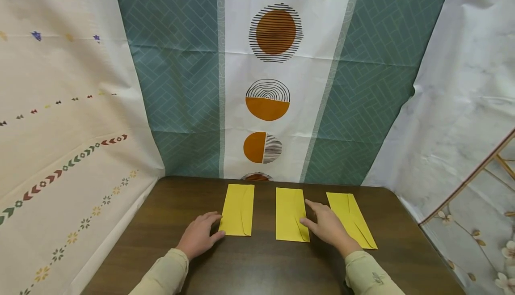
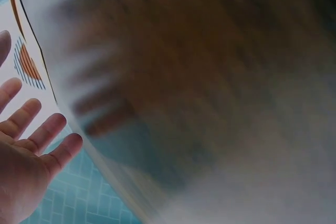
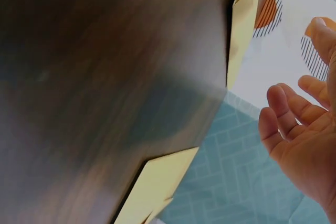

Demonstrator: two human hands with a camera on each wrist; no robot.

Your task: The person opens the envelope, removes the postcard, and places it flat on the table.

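Three yellow envelopes lie apart in a row on the dark wooden table. My left hand (image 1: 201, 233) is beside the left envelope (image 1: 237, 210), its fingertips and thumb right at that envelope's left edge. Between the middle envelope (image 1: 289, 214) and the right envelope (image 1: 351, 219) is my right hand (image 1: 327, 224), thumb and fingertips at the middle one's right edge. In the left wrist view the left hand (image 2: 31, 156) has its fingers spread and nothing in them. The right wrist view shows the right hand (image 3: 304, 124) with loosely bent fingers, holding nothing.
The brown tabletop (image 1: 249, 263) reflects the hands faintly. Behind it hangs a teal and white cloth (image 1: 273, 71) with orange circles. A cream patterned cloth (image 1: 72, 152) hangs at the left, and a white floral one (image 1: 462, 107) at the right.
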